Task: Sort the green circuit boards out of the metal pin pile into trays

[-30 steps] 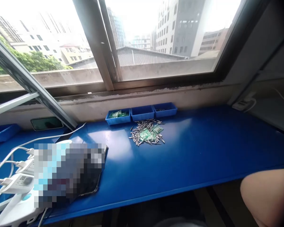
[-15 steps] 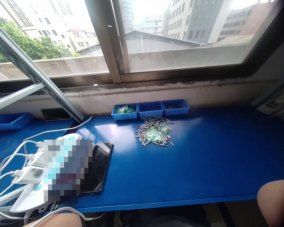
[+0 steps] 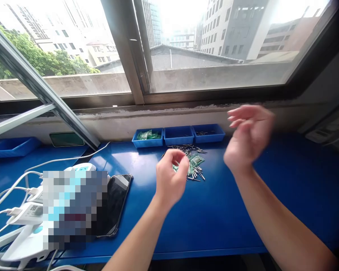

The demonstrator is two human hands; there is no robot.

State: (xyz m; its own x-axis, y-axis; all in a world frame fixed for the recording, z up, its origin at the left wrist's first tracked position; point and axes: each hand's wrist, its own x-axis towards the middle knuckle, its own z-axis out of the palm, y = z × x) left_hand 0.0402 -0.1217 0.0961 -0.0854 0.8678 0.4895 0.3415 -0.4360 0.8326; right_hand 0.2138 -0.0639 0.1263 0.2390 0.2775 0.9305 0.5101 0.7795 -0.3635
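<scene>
In the head view, my left hand hovers at the near left side of a pile of small metal rods. Its fingers curl loosely, with a gap between thumb and forefinger and nothing visible in it. Green-tinted clear packets lie on the rods, partly covered by that hand. Raised to the right of the pile, my right hand is slightly blurred. Its fingers are bent but apart, and I see nothing held.
Behind the pile stand three blue bins: a left bin with green packets, a middle bin, and a right bin with a few rods. A black phone and a white power strip with cables lie left on the blue table.
Both my hands have come up into view over the table, the left one to the pile and the right one beside it. The view has shifted slightly.
</scene>
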